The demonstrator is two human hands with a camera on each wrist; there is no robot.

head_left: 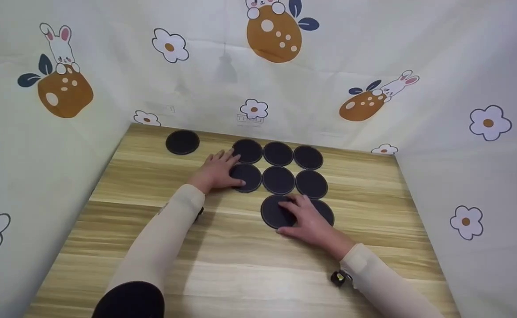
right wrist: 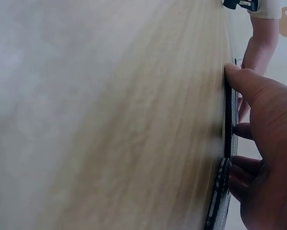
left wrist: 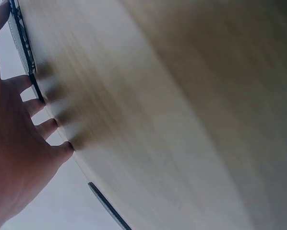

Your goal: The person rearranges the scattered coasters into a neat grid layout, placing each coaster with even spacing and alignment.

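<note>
Black round coasters with a stitched-looking rim lie on a wooden table. Two rows of three stand at the back. The left hand [head_left: 216, 171] has its fingers spread at the left side of these rows. Its thumb rests on the second row's left coaster [head_left: 248, 179], and its fingertips reach the back-left coaster [head_left: 248, 151]. My right hand [head_left: 309, 220] lies over two front coasters. Its thumb touches the near edge of the front-left coaster [head_left: 270, 213], with a finger on top. The front-right coaster [head_left: 325, 211] is partly hidden beneath this hand.
A single black coaster [head_left: 183, 142] lies apart at the table's back left. Patterned cloth walls [head_left: 209, 97] with rabbits and flowers surround the wooden table [head_left: 240, 274] at the back and both sides. A small dark wrist device [head_left: 338, 278] sits by the right sleeve.
</note>
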